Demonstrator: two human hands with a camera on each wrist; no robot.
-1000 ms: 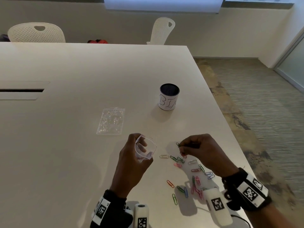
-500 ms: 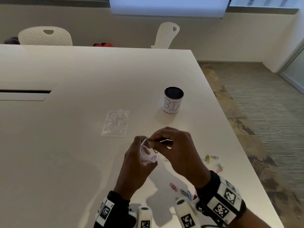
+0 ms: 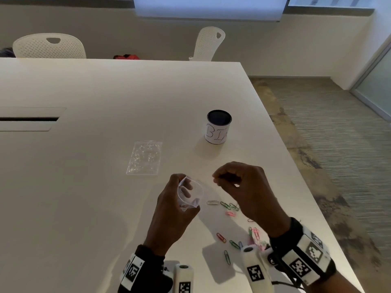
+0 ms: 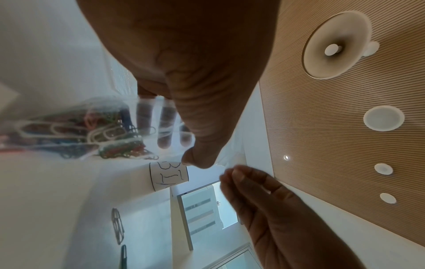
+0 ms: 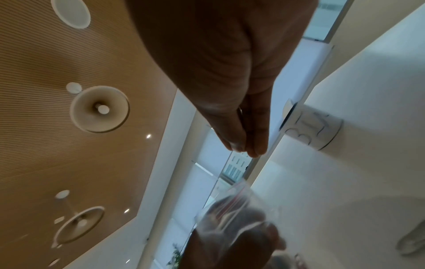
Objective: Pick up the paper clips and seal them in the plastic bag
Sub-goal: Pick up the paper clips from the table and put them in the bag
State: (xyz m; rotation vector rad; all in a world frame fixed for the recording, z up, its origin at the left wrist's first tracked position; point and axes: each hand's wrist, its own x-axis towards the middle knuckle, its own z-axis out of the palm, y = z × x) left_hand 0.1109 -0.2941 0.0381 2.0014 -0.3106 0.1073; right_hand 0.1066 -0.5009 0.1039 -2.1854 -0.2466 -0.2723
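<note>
My left hand (image 3: 176,205) grips the small plastic bag (image 3: 189,192) with its mouth held wide and turned toward my right hand (image 3: 243,187), so clips can drop straight in; through its clear wall I see several paper clips already inside. My right hand hovers just beside the mouth, fingertips pressed together, though I cannot tell whether a clip sits between them. The remaining paper clips (image 3: 229,206) lie scattered below that hand.
</note>
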